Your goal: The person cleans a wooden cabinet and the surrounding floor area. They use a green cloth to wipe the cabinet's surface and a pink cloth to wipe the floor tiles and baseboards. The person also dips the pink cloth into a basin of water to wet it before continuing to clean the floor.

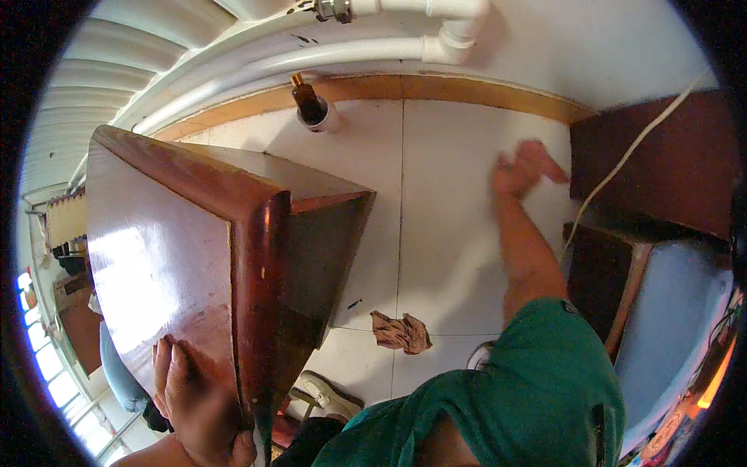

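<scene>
My left hand (201, 394) lies at the near edge of a reddish-brown wooden desk (201, 257). Its fingers rest on the glossy top and the thumb is over the rim. My right hand (528, 166), blurred, is stretched out above the tiled floor (449, 204) on the right, fingers apart and nothing in them. Between the two, nearer my feet, a crumpled brown cloth or paper (402, 333) lies on the tiles. By the wall, a dark bottle with a gold-coloured cap (306, 99) leans inside a white cup (327, 119).
White pipes (362, 49) run along the wall above a wooden skirting board (467, 93). At the left is a ribbed white radiator (134, 46). A pale cable (633, 149) hangs across dark red furniture (665, 169) at the right. My shoe (327, 391) stands beside the desk.
</scene>
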`<action>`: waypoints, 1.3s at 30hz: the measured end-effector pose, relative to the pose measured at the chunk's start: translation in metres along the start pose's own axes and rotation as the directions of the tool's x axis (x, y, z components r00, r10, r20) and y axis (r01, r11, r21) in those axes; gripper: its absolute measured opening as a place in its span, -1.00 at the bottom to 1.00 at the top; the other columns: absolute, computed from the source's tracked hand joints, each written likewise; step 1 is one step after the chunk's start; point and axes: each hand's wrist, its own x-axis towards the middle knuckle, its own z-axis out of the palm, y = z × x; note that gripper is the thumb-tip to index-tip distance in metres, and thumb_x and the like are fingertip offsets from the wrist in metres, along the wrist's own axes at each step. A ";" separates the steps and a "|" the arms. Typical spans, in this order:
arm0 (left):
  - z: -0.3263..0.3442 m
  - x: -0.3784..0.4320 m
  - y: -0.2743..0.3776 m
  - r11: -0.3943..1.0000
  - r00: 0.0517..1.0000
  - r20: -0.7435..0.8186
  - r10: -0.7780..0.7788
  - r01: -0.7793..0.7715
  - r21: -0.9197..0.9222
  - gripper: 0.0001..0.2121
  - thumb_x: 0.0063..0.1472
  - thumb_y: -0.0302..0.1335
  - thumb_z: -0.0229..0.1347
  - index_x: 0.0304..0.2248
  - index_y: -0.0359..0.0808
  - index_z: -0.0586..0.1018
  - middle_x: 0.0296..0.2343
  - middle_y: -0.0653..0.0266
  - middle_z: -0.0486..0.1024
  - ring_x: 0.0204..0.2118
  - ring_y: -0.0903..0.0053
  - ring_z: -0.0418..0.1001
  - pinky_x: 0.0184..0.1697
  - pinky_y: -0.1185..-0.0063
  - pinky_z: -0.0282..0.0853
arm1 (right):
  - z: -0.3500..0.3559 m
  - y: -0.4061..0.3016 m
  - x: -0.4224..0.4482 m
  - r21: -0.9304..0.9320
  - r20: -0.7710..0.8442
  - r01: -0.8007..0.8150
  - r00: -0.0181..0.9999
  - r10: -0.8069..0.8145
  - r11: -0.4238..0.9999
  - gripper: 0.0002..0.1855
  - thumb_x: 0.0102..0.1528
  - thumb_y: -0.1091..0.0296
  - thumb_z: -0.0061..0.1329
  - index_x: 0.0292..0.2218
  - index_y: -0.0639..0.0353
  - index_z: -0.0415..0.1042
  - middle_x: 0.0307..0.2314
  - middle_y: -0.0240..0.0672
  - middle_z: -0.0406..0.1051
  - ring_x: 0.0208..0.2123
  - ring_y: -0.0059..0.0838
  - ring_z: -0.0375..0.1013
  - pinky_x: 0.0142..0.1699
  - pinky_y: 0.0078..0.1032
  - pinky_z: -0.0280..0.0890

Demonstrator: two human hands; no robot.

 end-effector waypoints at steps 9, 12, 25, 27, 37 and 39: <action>0.006 -0.007 -0.005 0.997 0.997 -0.031 -0.069 0.070 0.027 -0.52 -0.06 -0.08 -0.11 -0.53 -0.45 0.50 -0.03 -0.46 0.16 0.05 -0.28 0.12 0.13 0.08 -0.06 | 0.004 -0.144 -0.044 0.834 -0.086 0.476 0.613 -0.785 0.281 -0.69 -0.05 0.37 -0.02 -0.20 0.13 0.39 -0.09 -0.22 0.29 -0.01 -0.17 0.23 0.09 -0.22 0.14; 0.006 -0.009 0.000 0.989 0.992 0.015 -0.127 0.126 0.075 -0.52 -0.06 -0.07 -0.10 -0.56 -0.45 0.47 -0.03 -0.46 0.16 0.06 -0.26 0.12 0.12 0.08 -0.04 | 0.008 -0.049 0.010 0.498 -0.135 0.701 0.644 -0.753 0.510 -0.63 -0.06 0.29 0.00 -0.16 0.10 0.41 -0.10 -0.21 0.33 -0.03 -0.13 0.24 0.10 -0.22 0.12; 0.006 -0.010 -0.005 0.996 0.997 -0.062 0.038 -0.043 -0.078 -0.58 0.04 -0.18 -0.09 -0.28 -0.41 0.41 0.00 -0.53 0.05 0.10 -0.31 0.00 0.13 0.06 -0.10 | -0.002 -0.027 -0.050 0.270 0.318 -0.308 0.923 0.217 0.912 -0.38 -0.03 0.15 -0.14 0.06 0.18 0.15 0.03 -0.28 0.11 0.06 -0.33 0.08 0.12 -0.24 0.00; 0.000 -0.004 -0.008 0.982 0.990 -0.006 0.141 -0.141 -0.122 -0.54 0.14 -0.27 -0.11 0.01 -0.31 0.27 0.06 -0.52 -0.07 0.17 -0.24 -0.11 0.17 0.04 -0.19 | -0.016 -0.092 -0.085 0.360 0.224 0.224 0.921 -0.317 0.906 -0.28 -0.10 0.16 -0.05 0.09 0.17 0.12 0.05 -0.27 0.11 0.11 -0.29 0.02 0.17 -0.24 -0.06; 0.003 -0.005 -0.007 0.986 0.985 -0.133 0.109 -0.124 -0.111 -0.60 -0.09 -0.38 -0.05 -0.20 -0.37 0.39 0.00 -0.45 0.13 0.11 -0.29 0.05 0.11 0.06 -0.02 | -0.085 -0.101 -0.135 0.652 0.219 0.724 0.104 -0.970 0.225 -0.15 -0.16 0.17 0.07 0.16 0.02 0.07 0.11 -0.28 0.05 0.21 -0.30 -0.12 0.26 -0.29 -0.22; 0.004 -0.002 -0.006 0.987 0.984 -0.134 0.114 -0.127 -0.095 -0.60 -0.09 -0.39 -0.05 -0.19 -0.35 0.39 0.00 -0.43 0.15 0.11 -0.28 0.04 0.11 0.07 0.01 | -0.040 -0.098 -0.091 0.544 0.294 0.746 0.258 -0.920 0.383 -0.16 -0.10 0.12 0.06 0.18 -0.02 0.04 0.14 -0.26 0.02 0.21 -0.27 -0.10 0.26 -0.30 -0.22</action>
